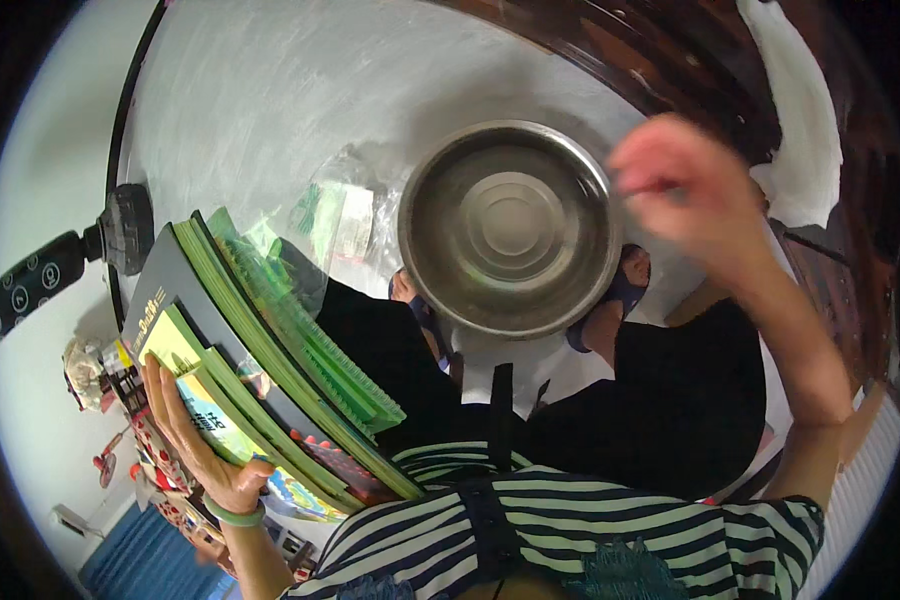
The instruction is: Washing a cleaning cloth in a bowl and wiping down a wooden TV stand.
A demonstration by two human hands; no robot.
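My left hand [206, 450], with a pale green bangle at the wrist, presses on the covers of a stack of books [270, 375] tilted on my left thigh. Green spiral-bound notebooks [330, 367] and crinkled clear plastic lie along the stack's inner side. My right hand [682, 176] is raised near the right side of a round stainless-steel basin [521, 217]. Motion blurs it, and whether it holds anything small cannot be made out. The basin's inside shows bare metal with ring marks. A clear plastic bag [352, 217] with a green and white print lies left of the basin.
Dark polished wooden furniture [645, 52] runs along the upper right, with a white cloth [802, 112] over it. My sandalled feet are beside the basin on the grey floor [285, 90]. A black padded item [126, 229] with a patterned strap is at the left.
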